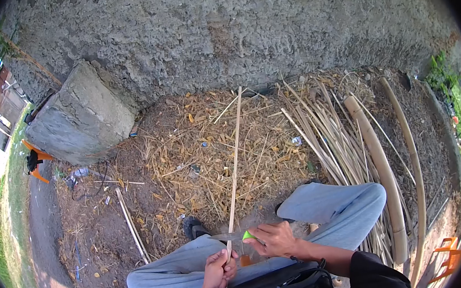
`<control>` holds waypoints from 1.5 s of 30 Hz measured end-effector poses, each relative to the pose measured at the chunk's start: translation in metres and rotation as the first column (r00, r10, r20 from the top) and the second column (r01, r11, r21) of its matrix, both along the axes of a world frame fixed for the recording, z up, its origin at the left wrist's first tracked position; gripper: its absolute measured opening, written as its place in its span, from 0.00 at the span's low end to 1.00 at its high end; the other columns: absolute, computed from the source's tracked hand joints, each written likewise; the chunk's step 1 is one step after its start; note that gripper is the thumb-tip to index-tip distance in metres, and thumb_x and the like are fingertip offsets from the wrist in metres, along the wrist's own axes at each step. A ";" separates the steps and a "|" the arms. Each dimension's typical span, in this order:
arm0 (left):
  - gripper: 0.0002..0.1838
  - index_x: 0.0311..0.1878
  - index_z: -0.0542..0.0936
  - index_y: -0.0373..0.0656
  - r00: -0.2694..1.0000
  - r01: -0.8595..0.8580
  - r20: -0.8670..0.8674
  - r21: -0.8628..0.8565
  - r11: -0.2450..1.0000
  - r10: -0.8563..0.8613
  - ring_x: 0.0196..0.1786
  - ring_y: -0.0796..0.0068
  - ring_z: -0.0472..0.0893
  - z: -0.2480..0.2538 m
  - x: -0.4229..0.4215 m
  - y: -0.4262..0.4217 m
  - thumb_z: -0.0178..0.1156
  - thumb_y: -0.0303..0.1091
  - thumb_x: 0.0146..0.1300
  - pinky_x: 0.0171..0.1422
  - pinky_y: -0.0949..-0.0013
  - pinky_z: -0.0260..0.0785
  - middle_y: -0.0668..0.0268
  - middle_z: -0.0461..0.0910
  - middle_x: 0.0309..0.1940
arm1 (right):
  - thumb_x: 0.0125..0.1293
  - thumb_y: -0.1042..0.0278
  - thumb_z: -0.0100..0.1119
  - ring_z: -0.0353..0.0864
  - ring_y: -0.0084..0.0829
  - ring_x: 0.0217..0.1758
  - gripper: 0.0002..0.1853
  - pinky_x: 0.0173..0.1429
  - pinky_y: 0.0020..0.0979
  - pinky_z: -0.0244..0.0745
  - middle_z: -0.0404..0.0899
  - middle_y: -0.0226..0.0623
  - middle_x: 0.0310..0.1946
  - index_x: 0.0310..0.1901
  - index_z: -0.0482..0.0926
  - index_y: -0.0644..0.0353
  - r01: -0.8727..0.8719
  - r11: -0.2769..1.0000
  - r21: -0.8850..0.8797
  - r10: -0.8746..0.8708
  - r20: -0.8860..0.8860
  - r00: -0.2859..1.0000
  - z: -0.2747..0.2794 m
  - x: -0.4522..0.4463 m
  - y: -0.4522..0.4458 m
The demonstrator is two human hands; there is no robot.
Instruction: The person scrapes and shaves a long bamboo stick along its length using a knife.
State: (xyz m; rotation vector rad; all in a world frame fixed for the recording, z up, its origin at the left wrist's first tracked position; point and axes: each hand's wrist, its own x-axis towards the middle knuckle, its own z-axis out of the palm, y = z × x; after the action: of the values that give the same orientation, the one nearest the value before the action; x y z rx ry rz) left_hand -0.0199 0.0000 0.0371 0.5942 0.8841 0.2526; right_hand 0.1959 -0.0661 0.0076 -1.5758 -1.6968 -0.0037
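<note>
My left hand [216,271] is closed around the lower end of a long, pale bamboo strip [235,163], which stretches away from me toward the wall. In my right hand [276,241] is a knife [247,235] with a bright green handle, the fingers wrapped round it. Its blade points left and lies across the strip just above my left hand; whether it cuts into the strip I cannot tell. A small orange-brown object [245,260] shows between my legs, partly hidden.
A pile of split bamboo strips [324,135] lies at the right, beside thick bamboo poles [380,168]. More strips [132,225] lie at the left. A concrete block [86,113] stands against the rough wall [219,28]. Dry shavings and leaves [203,152] cover the ground.
</note>
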 end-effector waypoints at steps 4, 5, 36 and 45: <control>0.19 0.44 0.75 0.34 1.000 0.018 0.000 -0.002 1.000 -0.018 0.14 0.85 0.57 -0.002 0.004 0.002 0.43 0.41 0.82 0.19 0.76 0.51 0.74 0.62 0.18 | 0.62 0.55 0.71 0.79 0.30 0.17 0.12 0.17 0.33 0.68 0.73 0.26 0.19 0.41 0.84 0.52 -0.042 0.997 -0.067 0.042 -0.010 0.999 0.001 -0.009 -0.011; 0.19 0.44 0.75 0.34 0.999 0.034 0.029 -0.011 0.999 -0.034 0.14 0.85 0.57 -0.003 0.003 0.002 0.43 0.41 0.82 0.19 0.76 0.51 0.74 0.62 0.18 | 0.62 0.55 0.71 0.79 0.30 0.17 0.13 0.17 0.33 0.68 0.73 0.26 0.19 0.41 0.84 0.52 -0.044 0.997 -0.064 0.042 -0.020 0.999 -0.001 -0.010 -0.011; 0.19 0.42 0.74 0.36 0.994 -0.012 0.109 -0.020 1.000 0.014 0.14 0.86 0.56 -0.009 0.009 0.011 0.43 0.42 0.82 0.19 0.76 0.51 0.75 0.61 0.17 | 0.60 0.60 0.72 0.78 0.32 0.16 0.10 0.17 0.34 0.68 0.78 0.28 0.21 0.39 0.85 0.55 0.112 0.994 0.002 -0.111 -0.092 0.990 -0.017 -0.002 0.012; 0.19 0.42 0.73 0.37 0.994 0.108 0.006 -0.014 0.994 -0.108 0.14 0.83 0.57 -0.007 -0.006 -0.001 0.41 0.42 0.83 0.20 0.74 0.52 0.74 0.60 0.17 | 0.63 0.60 0.70 0.78 0.34 0.15 0.09 0.17 0.34 0.68 0.83 0.32 0.22 0.39 0.86 0.55 0.372 0.927 0.044 -0.368 -0.081 0.926 -0.017 0.045 0.037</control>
State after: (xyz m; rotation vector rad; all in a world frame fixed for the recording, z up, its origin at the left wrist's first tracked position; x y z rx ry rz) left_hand -0.0261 -0.0005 0.0303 0.6261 0.8457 0.1503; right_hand 0.2412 -0.0293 -0.0098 -1.8075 -1.3098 -0.1862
